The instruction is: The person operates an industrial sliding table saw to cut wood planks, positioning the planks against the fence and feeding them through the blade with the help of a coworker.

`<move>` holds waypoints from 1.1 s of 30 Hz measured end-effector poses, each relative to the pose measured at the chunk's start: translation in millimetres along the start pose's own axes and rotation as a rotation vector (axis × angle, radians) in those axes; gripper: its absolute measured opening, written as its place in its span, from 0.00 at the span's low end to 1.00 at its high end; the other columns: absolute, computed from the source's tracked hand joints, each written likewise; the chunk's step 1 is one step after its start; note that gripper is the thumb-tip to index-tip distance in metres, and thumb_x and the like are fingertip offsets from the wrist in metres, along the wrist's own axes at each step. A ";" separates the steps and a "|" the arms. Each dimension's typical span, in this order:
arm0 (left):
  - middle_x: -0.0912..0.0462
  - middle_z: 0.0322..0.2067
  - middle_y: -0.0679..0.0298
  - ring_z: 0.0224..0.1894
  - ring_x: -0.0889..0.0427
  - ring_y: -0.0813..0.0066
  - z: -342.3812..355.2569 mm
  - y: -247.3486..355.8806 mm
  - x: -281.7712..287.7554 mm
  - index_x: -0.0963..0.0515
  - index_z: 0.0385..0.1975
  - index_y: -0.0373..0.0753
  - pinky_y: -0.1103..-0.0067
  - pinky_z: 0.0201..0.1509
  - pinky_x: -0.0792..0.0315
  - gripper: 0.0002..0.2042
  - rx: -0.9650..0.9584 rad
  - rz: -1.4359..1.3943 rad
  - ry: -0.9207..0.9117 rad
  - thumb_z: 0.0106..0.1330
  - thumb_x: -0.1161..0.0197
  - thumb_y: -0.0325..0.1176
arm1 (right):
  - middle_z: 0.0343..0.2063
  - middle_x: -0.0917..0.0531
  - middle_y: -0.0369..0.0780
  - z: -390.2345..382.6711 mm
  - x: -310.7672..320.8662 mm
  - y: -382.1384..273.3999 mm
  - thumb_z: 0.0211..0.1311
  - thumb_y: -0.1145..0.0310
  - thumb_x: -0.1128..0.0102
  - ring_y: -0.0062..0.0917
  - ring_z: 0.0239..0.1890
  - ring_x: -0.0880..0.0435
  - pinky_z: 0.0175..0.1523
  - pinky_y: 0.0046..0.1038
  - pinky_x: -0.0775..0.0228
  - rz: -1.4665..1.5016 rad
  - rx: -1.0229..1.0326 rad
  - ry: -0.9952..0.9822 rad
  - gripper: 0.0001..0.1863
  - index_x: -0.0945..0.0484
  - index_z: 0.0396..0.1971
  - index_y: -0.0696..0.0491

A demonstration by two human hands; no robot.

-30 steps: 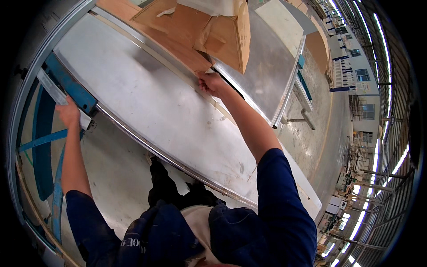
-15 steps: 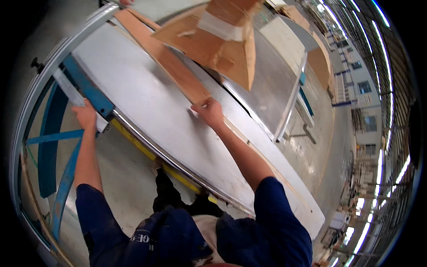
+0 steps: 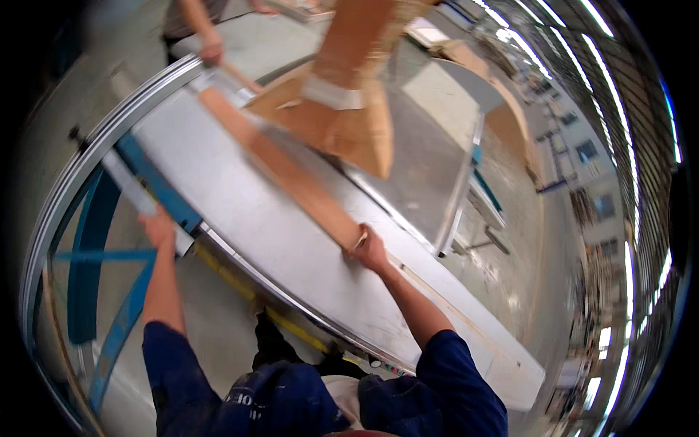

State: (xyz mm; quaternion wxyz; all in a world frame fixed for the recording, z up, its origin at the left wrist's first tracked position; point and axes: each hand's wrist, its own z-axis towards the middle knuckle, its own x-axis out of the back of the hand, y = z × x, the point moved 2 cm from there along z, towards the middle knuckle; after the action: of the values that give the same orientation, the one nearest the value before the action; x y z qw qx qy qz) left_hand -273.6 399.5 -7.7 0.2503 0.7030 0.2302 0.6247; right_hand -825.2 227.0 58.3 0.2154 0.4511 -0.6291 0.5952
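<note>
Reddish-brown board (image 3: 297, 182), lengthwise over the pale table (image 3: 240, 211), between its long edges | right hand (image 3: 371, 250): pinching the board's near end | left hand (image 3: 157, 227): at silver bar (image 3: 124, 177) by table's left end, closure cannot be told | step, apparently: board positioning; next move calls for level support.

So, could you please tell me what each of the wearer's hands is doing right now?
Left hand: closed on the grey metal bar.
Right hand: holding the near end of the brown board.
</note>
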 end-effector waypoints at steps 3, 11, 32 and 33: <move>0.20 0.50 0.38 0.52 0.19 0.39 45.1 -42.9 -12.2 0.41 0.64 0.35 0.54 0.55 0.26 0.42 0.020 0.031 0.015 0.64 0.44 0.67 | 0.31 0.15 0.49 -42.7 22.5 25.2 0.39 0.57 0.19 0.38 0.35 0.14 0.43 0.37 0.22 -0.099 -0.032 -0.079 0.46 0.34 0.60 0.55; 0.24 0.50 0.30 0.53 0.22 0.35 -39.4 -19.0 3.3 0.40 0.53 0.25 0.54 0.58 0.27 0.34 -0.013 -0.101 -0.190 0.73 0.53 0.60 | 0.35 0.15 0.49 -213.3 88.5 162.6 0.36 0.58 0.18 0.46 0.40 0.15 0.47 0.40 0.23 -0.138 -0.210 -0.028 0.49 0.35 0.62 0.49; 0.23 0.44 0.31 0.44 0.18 0.40 -332.1 -87.6 18.2 0.39 0.51 0.23 0.52 0.44 0.21 0.35 -0.016 -0.146 -0.141 0.73 0.49 0.59 | 0.54 0.25 0.50 -428.1 198.7 373.7 0.29 0.46 0.15 0.45 0.58 0.25 0.62 0.41 0.28 -0.074 -0.372 0.352 0.53 0.29 0.59 0.57; 0.22 0.44 0.32 0.44 0.18 0.40 -345.4 -96.7 17.1 0.39 0.51 0.23 0.52 0.44 0.21 0.35 -0.061 -0.116 -0.108 0.73 0.49 0.59 | 0.54 0.25 0.50 -434.2 201.2 383.6 0.29 0.47 0.15 0.45 0.58 0.25 0.61 0.41 0.28 -0.084 -0.356 0.356 0.53 0.29 0.58 0.57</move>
State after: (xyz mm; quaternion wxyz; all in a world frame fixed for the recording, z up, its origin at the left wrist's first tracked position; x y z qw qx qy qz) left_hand -615.8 506.9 -23.9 0.3195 0.7132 0.2377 0.5769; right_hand -1357.4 529.6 94.4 0.4233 0.3198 -0.6570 0.5356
